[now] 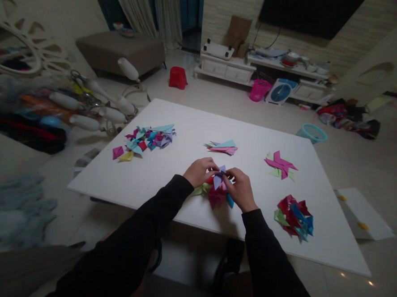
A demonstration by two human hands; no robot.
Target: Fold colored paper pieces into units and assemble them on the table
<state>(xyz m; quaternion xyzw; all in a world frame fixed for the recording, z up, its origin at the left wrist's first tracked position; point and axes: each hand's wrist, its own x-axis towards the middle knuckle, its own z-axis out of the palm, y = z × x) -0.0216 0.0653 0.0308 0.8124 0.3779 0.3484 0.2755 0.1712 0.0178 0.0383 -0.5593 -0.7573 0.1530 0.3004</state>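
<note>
Between my two hands, over the near middle of the white table (187,116), is a lilac folded paper piece (218,180). My left hand (200,172) pinches its left side near the top. My right hand (240,187) grips its right side, fingers curled. Just beneath it lie more folded paper pieces: a magenta one (216,196), a light green one (202,190) at the left and a blue one (230,200) partly under my right hand. Whether the lilac piece is joined to these I cannot tell.
A mixed pile of folded paper (150,140) lies at the left, a fanned stack of pointed papers (223,146) beyond my hands. At the right are pink and green pinwheel shapes (280,164) and a ring of red, blue and green folded pieces (294,218). A lamp (109,111) stands left.
</note>
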